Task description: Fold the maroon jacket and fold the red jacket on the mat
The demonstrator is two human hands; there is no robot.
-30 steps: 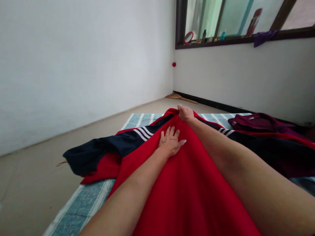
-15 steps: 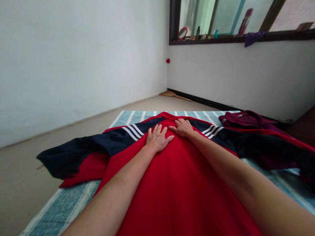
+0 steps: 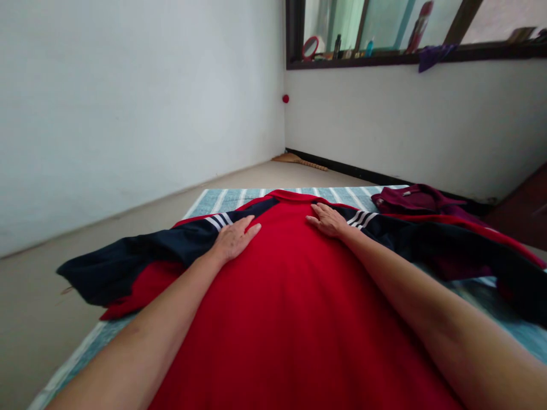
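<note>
Head view, the only one supplied: one red jacket (image 3: 290, 296) with navy sleeves lies spread flat on a striped blue mat (image 3: 222, 200), its collar at the far end and its body running toward the near edge. The left hand (image 3: 233, 239) rests palm down, fingers extended and gripping nothing, at the left shoulder beside the white stripes. The right hand (image 3: 327, 221) lies likewise flat and unclenched at the right shoulder; the two hands are set apart, one at each side of the chest. The step in hand is judged to be smoothing the garment's upper body outward toward the shoulders. The next move would call for the sleeves to be dealt with: the left sleeve (image 3: 123, 267) trails off the mat onto the floor, and the right sleeve (image 3: 461, 245) runs off to the right. Count: one jacket, two sleeves, two hands, one mat, one maroon garment (image 3: 414, 200) heaped at far right, and one broom (image 3: 299, 160) against the far wall.
</note>
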